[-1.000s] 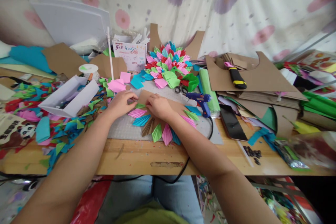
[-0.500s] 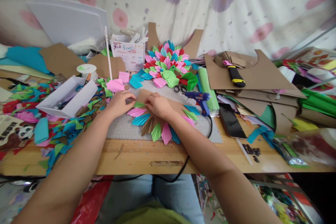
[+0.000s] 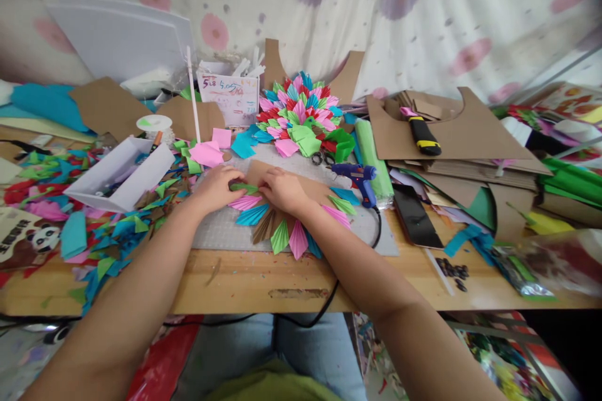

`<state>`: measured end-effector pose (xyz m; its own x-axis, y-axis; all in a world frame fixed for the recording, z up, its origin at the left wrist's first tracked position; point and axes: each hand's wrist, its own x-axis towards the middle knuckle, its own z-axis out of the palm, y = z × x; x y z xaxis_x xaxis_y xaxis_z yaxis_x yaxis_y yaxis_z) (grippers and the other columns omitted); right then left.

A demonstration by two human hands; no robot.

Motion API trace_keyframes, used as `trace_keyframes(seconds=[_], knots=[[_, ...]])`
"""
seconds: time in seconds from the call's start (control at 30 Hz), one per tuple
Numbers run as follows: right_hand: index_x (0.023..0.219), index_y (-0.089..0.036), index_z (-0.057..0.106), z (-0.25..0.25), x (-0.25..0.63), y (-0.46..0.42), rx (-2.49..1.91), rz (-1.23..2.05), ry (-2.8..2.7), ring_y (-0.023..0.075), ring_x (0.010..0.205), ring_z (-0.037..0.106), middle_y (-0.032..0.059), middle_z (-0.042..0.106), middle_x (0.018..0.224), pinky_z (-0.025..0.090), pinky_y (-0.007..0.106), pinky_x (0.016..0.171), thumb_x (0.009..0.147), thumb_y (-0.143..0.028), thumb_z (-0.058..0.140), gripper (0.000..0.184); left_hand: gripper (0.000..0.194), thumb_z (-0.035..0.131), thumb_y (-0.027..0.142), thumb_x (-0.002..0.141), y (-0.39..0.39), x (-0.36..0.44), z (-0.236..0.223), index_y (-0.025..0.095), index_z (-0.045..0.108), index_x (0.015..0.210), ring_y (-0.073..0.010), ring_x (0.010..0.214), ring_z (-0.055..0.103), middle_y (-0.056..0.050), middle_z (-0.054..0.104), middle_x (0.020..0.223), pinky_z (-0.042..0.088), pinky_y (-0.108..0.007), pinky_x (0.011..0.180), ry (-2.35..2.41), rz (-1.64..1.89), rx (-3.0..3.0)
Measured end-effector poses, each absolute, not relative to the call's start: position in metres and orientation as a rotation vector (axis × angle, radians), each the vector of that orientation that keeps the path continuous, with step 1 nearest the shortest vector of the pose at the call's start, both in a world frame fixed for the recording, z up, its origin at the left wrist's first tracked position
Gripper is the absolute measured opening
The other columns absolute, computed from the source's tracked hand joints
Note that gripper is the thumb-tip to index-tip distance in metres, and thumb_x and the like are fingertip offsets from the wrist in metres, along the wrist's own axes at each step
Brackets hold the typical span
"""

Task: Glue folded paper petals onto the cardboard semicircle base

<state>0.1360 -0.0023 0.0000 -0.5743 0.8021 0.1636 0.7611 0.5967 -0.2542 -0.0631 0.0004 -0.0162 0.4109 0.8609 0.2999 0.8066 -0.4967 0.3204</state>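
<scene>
A brown cardboard piece (image 3: 316, 191) lies on the grey cutting mat (image 3: 211, 232), with pleated pink, blue, green and brown paper leaves fanned along its near edge. At its left end, my left hand (image 3: 217, 189) has thumb and fingers closed around a green pleated paper leaf (image 3: 244, 188). My right hand (image 3: 283, 192) rests on the cardboard beside that leaf, its fingers bent and pressed together; their tips are partly hidden, and I cannot tell what they pinch. A pink leaf (image 3: 245, 202) lies just below the green one.
A blue glue gun (image 3: 355, 177) sits to the right, its cord running off the table edge. Behind it are a green paper roll (image 3: 373, 160) and scissors (image 3: 323, 157). A phone (image 3: 416, 216), a white open box (image 3: 120, 175) and a colourful paper-leaf piece (image 3: 301, 103) stand around.
My left hand's fingers have closed in on the green leaf, whose outer end now lifts between thumb and fingers. My right hand has hardly moved.
</scene>
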Motion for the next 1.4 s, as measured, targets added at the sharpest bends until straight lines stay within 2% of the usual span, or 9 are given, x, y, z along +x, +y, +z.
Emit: trace_keyframes(seconds=[0.2,0.43,0.57,0.77,1.4], knots=[[0.094,-0.015,0.065,-0.001,0.136,-0.002,-1.283,0.221,-2.58,0.0178,0.099,0.054,0.0084,0.064,0.098,0.04,0.028,0.085,0.087,-0.022,0.049,0.019,0.024,0.06,0.035,0.072,0.0,-0.064,-0.017,0.019,0.065,0.089,-0.0231,0.096,0.057,-0.006,0.066,0.095,0.044,-0.037,0.086,1.525,0.649,2.521],[0.093,-0.015,0.065,-0.006,0.136,0.001,-1.249,0.205,-2.582,0.0182,0.098,0.054,0.0085,0.064,0.099,0.039,0.028,0.086,0.088,-0.022,0.048,0.02,0.025,0.061,0.035,0.071,0.001,-0.064,-0.019,0.02,0.067,0.09,-0.0234,0.096,0.058,-0.006,0.066,0.095,0.045,-0.038,0.088,1.528,0.666,2.492],[0.093,-0.016,0.066,-0.003,0.135,-0.001,-1.27,0.209,-2.585,0.0183,0.099,0.054,0.0081,0.064,0.1,0.04,0.028,0.086,0.087,-0.022,0.048,0.02,0.024,0.059,0.034,0.072,0.0,-0.063,-0.016,0.021,0.067,0.09,-0.0218,0.093,0.058,-0.005,0.066,0.096,0.046,-0.037,0.086,1.518,0.7,2.463],[0.093,-0.016,0.067,0.005,0.138,-0.004,-1.283,0.252,-2.557,0.0186,0.099,0.055,0.0079,0.065,0.101,0.041,0.027,0.084,0.084,-0.02,0.054,0.017,0.026,0.047,0.023,0.077,0.001,-0.065,-0.009,0.02,0.066,0.094,-0.0212,0.093,0.056,-0.006,0.065,0.092,0.045,-0.036,0.086,1.676,0.872,2.366],[0.094,-0.018,0.068,0.004,0.142,-0.001,-1.268,0.318,-2.562,0.0174,0.099,0.055,0.0061,0.066,0.1,0.04,0.027,0.084,0.084,-0.019,0.053,0.018,0.025,0.05,0.021,0.073,0.006,-0.068,-0.017,0.02,0.066,0.093,-0.0207,0.086,0.058,-0.005,0.067,0.089,0.047,-0.034,0.08,1.84,0.878,2.261]])
